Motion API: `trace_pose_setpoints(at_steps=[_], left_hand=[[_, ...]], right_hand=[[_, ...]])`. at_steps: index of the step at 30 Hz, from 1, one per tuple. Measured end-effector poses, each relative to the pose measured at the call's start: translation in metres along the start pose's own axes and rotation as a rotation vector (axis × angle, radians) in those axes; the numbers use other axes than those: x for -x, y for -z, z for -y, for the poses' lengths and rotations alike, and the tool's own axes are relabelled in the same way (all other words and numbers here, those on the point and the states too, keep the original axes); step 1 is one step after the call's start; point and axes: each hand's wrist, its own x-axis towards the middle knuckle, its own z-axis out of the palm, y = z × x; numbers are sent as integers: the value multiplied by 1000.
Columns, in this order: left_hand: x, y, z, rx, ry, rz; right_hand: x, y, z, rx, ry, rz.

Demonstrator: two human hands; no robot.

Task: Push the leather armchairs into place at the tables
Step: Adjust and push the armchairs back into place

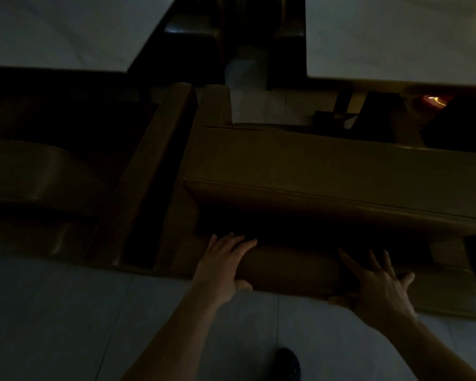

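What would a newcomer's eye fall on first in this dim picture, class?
Two bare hands, left and right, lie flat on the back of a brown armchair at centre. A second armchair stands close beside it on the left. Two pale tables fill the top corners, and a dark shoe shows at the bottom.

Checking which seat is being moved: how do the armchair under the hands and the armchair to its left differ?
Both hands, left hand and right hand, press flat on the back of the right armchair; nothing touches the left armchair. The right armchair sits skewed, short of its table; the left armchair's front reaches under its table. Both look like brown leather.
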Motion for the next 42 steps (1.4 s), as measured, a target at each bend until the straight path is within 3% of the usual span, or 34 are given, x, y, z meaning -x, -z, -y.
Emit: trace_pose_setpoints(at_steps=[20,31,36,42], left_hand=[[-2,-3,1,-15,14,13],[-5,9,-18,-99,109,144],[0,26,-43,-91,210,227],[8,72,-87,-16,137,335]], right_hand=[[2,1,4,7,-14,27],[7,15,-4,14,57,119],[14,43,-18,-98,100,162],[54,66,-34,-258,30,243]])
